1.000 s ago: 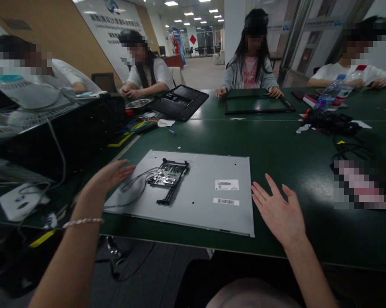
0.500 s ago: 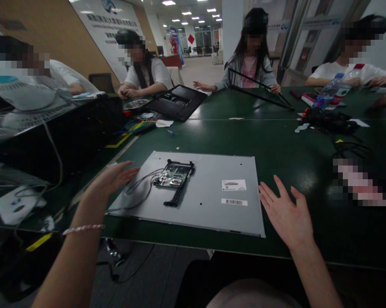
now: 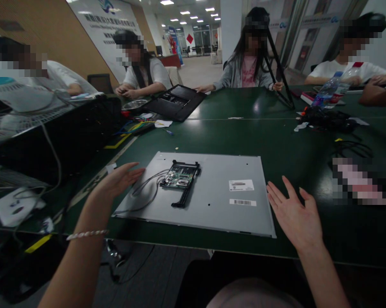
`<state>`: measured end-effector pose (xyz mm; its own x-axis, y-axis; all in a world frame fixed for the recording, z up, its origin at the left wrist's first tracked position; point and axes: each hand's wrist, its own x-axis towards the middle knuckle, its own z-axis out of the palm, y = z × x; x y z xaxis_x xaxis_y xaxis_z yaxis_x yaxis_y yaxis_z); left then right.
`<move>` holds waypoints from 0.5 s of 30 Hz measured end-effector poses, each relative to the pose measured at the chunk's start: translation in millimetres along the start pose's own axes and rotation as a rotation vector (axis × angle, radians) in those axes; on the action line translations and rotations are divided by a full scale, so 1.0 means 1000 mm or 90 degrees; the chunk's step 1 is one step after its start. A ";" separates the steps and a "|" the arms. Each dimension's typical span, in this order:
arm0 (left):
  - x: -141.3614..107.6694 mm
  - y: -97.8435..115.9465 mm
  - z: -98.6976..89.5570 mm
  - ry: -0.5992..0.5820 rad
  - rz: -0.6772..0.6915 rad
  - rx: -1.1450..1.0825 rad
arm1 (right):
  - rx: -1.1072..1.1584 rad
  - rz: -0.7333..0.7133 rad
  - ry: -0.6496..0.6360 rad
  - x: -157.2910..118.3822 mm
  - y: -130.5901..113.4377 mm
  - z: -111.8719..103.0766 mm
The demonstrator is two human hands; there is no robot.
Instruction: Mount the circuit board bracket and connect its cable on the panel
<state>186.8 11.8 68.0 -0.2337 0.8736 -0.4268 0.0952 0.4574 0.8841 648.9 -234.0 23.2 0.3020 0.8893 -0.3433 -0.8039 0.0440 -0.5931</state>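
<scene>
A flat grey metal-backed display panel (image 3: 221, 171) lies on the green table in front of me. Left of its middle rests a green circuit board (image 3: 180, 179) on a black plastic bracket (image 3: 184, 199), with thin grey cables (image 3: 147, 188) running off to the left. Two white labels (image 3: 240, 185) are stuck to the panel's right part. My left hand (image 3: 120, 177) is at the panel's left edge, fingers stretched out and holding nothing. Beside the right edge, my right hand (image 3: 297, 216) is open, palm up, its fingertips close to the edge; whether they touch it I cannot tell.
Across the table a co-worker's hand holds a thin black frame (image 3: 276, 64) upright. A black plastic back cover (image 3: 176, 102) lies at the far left. A large black box-like object (image 3: 54, 132) stands left. Bottles (image 3: 327, 92) and black cables (image 3: 330, 119) are at the right.
The panel has shifted slightly to the right, and both my open hands have moved right with it. The co-worker opposite has raised the black frame upright and put a hand on the back cover.
</scene>
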 end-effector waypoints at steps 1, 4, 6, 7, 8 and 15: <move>-0.001 0.000 0.000 -0.005 -0.001 -0.003 | -0.009 -0.004 -0.002 -0.001 0.000 0.000; -0.005 -0.001 0.001 -0.012 -0.002 -0.017 | -0.039 -0.013 -0.007 -0.002 -0.002 -0.002; -0.008 -0.001 0.002 -0.019 0.001 -0.020 | -0.066 -0.017 -0.007 -0.002 -0.003 -0.004; -0.009 -0.001 0.003 -0.023 0.002 -0.018 | -0.080 -0.020 -0.006 -0.001 -0.004 -0.005; -0.010 -0.001 0.004 -0.027 0.004 -0.016 | -0.094 -0.023 -0.006 -0.001 -0.005 -0.006; -0.016 -0.002 0.009 -0.050 0.011 -0.003 | -0.139 -0.041 0.001 0.003 -0.006 -0.018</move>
<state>199.2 -1.4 71.1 -0.1552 0.8918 -0.4250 0.0932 0.4415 0.8924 663.7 -239.4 12.8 0.3492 0.8874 -0.3009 -0.6534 0.0004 -0.7570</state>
